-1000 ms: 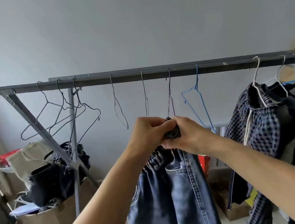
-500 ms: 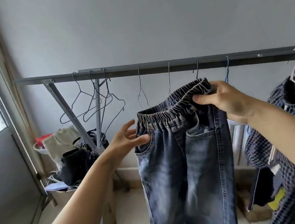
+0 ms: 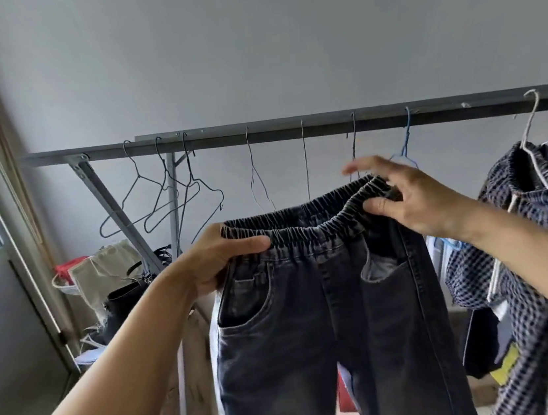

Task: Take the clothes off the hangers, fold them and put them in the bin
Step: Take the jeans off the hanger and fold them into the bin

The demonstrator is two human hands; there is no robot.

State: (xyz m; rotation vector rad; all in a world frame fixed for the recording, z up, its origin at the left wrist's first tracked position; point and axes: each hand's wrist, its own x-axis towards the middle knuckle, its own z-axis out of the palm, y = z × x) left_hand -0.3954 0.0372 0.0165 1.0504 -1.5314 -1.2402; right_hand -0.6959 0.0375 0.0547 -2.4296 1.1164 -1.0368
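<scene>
A pair of dark blue washed-denim jeans with a gathered elastic waistband (image 3: 315, 305) hangs free of any hanger, held up in the air in front of the dark metal clothes rail (image 3: 290, 130). The left hand (image 3: 213, 259) grips the left end of the waistband, thumb laid along the front of the elastic and fingers curled behind it. The right hand (image 3: 413, 197) pinches the right end between thumb and lower fingers, while its upper fingers are spread and blurred. The legs drop straight down out of view, so their hems cannot be seen. Denim like this looks fairly heavy and limp rather than stiff; it should drape under its own weight and not slip readily, and the stretchy waistband gives a thick, sure edge to hold at both corners for folding. Several bare wire hangers (image 3: 161, 200) dangle on the rail, and a navy and white checked garment (image 3: 519, 246) still hangs on a white hanger (image 3: 530, 141) to the right. No bin can be made out.
</scene>
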